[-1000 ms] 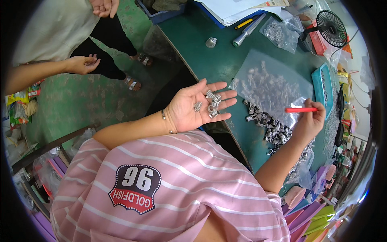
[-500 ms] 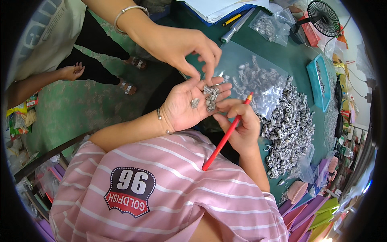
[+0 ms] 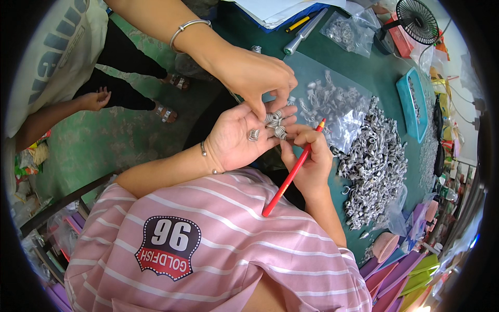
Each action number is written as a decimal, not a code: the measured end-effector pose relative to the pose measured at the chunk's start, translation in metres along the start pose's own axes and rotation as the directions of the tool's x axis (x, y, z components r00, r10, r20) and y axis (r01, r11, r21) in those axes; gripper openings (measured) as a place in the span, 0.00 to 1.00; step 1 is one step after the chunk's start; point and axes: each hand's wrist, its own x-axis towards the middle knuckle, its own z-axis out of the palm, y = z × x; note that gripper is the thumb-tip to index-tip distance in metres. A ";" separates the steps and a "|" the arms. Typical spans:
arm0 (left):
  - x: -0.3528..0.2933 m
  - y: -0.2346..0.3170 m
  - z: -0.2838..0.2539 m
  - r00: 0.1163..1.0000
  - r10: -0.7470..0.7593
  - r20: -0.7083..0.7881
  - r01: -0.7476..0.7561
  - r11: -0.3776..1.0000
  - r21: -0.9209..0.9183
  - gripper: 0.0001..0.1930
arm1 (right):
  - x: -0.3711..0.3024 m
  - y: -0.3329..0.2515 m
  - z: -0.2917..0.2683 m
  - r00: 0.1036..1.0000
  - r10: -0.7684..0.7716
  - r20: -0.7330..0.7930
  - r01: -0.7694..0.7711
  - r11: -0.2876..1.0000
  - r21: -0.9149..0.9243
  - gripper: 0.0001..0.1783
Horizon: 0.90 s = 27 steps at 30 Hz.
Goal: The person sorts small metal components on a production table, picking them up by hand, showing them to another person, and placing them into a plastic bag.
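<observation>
Though adjacent, left hand (image 3: 234, 137) wide beneath metal coils (image 3: 275, 121), right hand (image 3: 315, 165) narrow around a red pencil (image 3: 286, 183)

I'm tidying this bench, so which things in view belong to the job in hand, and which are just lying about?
Job in hand:
silver metal coils, on the open left hand
slim red pencil, in the right hand
perhaps the heaped grey loops

Seemingly lying about:
round black fan
yellow-and-black pen
stacked white papers
</observation>
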 end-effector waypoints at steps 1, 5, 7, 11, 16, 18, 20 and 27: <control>-0.001 0.000 0.002 1.000 -0.004 -0.016 0.004 1.000 0.002 0.24 | -0.002 0.000 -0.001 0.998 0.058 -0.016 -0.057 0.996 0.067 0.16; -0.003 -0.001 0.006 0.999 -0.024 -0.045 0.025 0.999 0.020 0.25 | -0.005 -0.003 -0.005 0.964 0.264 -0.010 -0.240 0.893 0.381 0.14; -0.004 -0.001 0.008 0.999 -0.031 -0.027 0.032 0.999 0.029 0.26 | -0.004 -0.007 -0.008 0.944 0.329 0.001 -0.292 0.837 0.462 0.14; -0.006 -0.003 0.012 0.999 -0.040 0.026 0.040 0.999 -0.003 0.27 | -0.003 -0.008 -0.013 0.906 0.420 0.045 -0.337 0.655 0.676 0.12; -0.007 -0.003 0.016 0.997 -0.059 0.042 0.060 0.998 -0.021 0.28 | -0.004 -0.004 -0.013 0.935 0.355 0.007 -0.245 0.631 0.736 0.13; -0.009 -0.003 0.016 0.997 -0.051 0.054 0.050 0.999 0.007 0.27 | -0.004 -0.004 -0.011 0.941 0.337 0.003 -0.226 0.625 0.747 0.13; -0.009 -0.004 0.014 0.999 -0.038 -0.002 0.038 0.995 0.088 0.23 | -0.004 -0.008 -0.011 0.939 0.345 -0.004 -0.228 0.629 0.743 0.13; -0.010 -0.006 0.013 0.990 -0.050 -0.133 0.118 0.810 0.575 0.08 | -0.007 -0.007 -0.007 0.958 0.285 -0.025 -0.191 0.702 0.686 0.15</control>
